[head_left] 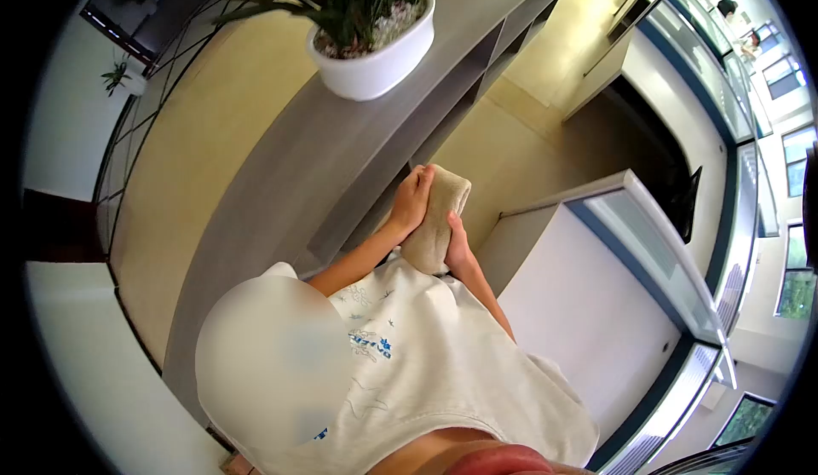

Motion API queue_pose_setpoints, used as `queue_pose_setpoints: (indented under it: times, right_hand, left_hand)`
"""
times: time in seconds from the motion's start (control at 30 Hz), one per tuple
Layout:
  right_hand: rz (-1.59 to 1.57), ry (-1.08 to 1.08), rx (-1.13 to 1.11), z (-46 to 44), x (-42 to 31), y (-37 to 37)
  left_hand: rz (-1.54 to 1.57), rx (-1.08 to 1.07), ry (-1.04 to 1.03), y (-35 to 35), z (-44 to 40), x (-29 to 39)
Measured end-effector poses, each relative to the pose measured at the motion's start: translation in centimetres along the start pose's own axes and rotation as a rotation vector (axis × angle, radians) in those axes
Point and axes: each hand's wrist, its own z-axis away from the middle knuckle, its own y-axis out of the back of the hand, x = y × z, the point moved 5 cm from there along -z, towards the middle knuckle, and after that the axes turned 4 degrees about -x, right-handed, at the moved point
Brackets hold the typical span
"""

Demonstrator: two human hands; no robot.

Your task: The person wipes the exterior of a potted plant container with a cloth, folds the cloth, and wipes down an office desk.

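A folded beige towel (434, 228) is held in front of my white printed shirt, between my two hands. My left hand (413, 200) grips its left side, fingers wrapped over the upper left edge. On the opposite side my right hand (458, 241) is closed around the right edge, with the thumb resting on the cloth. The fingers behind the towel are hidden.
To the left runs a long grey shelf unit (281, 160) with open compartments, bearing a white planter (366, 79) of green leaves. White desks with glass-topped partitions (656, 228) stand to the right. People (728, 8) are far off at the upper right.
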Motion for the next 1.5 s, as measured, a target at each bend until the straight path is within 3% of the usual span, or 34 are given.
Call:
queue_pose_setpoints:
  times: [0.07,0.1,0.17,0.23,0.33,0.43,0.5,0.6,0.67,0.73,0.8,0.87,0.93,1.0,1.07,1.17,1.27,1.37,1.5]
  right_hand:
    - [-0.066,-0.005,0.061,-0.2,-3.3,0.3]
    - [-0.094,-0.152,0.140,-1.7,-4.5,-1.5]
    - [-0.075,-0.209,0.056,-8.9,-9.9,-2.3]
    - [0.158,-0.027,0.011,-14.1,-15.1,-2.3]
    - [0.323,0.012,0.102,-17.5,-17.9,-0.6]
    - [0.336,-0.002,0.200,-19.4,-21.1,-2.0]
    - [0.362,0.027,0.224,-20.8,-21.7,-2.0]
    - [0.083,-0.028,0.199,-25.0,-22.0,-1.1]
    - [0.123,-0.019,0.046,-28.7,-24.1,-1.9]
    - [0.357,0.231,0.145,-35.3,-26.1,-0.1]
    - [0.516,0.423,0.170,-36.9,-29.8,-4.4]
    - [0.656,0.522,0.182,-39.0,-31.3,-6.6]
    - [0.822,0.648,0.228,-39.9,-30.7,-6.9]
    - [0.986,0.805,0.307,-38.8,-29.8,-7.4]
    - [1.099,0.781,0.304,-36.6,-28.9,-7.6]
    - [1.234,0.719,0.248,-32.0,-28.7,-9.2]
    - [1.419,0.756,0.169,-30.4,-28.5,-9.9]
    - [1.649,0.731,0.175,-32.3,-31.2,-10.4]
    - [1.699,0.714,0.215,-36.4,-34.4,-11.1]
  left_hand:
    - [-0.451,0.136,-0.157,-0.8,-1.1,4.9]
    - [-0.494,0.179,-0.154,1.7,-2.6,6.9]
    - [-0.697,0.418,-0.440,6.6,-8.7,13.1]
    - [-0.684,0.429,-0.561,9.8,-15.4,14.8]
    - [-0.945,0.344,-0.496,12.0,-23.2,15.0]
    - [-1.041,0.392,-0.575,13.3,-26.0,15.8]
    - [-1.021,0.338,-0.480,14.2,-27.2,15.6]
    - [-1.014,0.334,-0.392,15.3,-27.8,14.8]
    - [-0.938,0.345,-0.451,15.6,-26.5,15.2]
    - [-0.864,0.338,-0.535,16.0,-24.3,16.3]
    - [-0.792,0.309,-0.631,16.2,-21.0,16.9]
    - [-0.680,0.326,-0.586,17.7,-18.2,14.1]
    - [-0.674,0.571,-0.682,19.8,-14.5,13.1]
    - [-0.654,0.783,-0.536,24.2,-12.5,9.5]
    - [-0.360,1.099,-0.421,29.4,-12.1,3.0]
    - [-0.081,1.143,-0.207,32.7,-16.1,2.3]
    - [0.687,0.908,-0.161,32.2,-21.5,-1.2]
    - [0.772,0.877,-0.192,31.3,-21.5,0.2]
    - [0.682,0.894,-0.215,32.1,-21.5,-0.7]
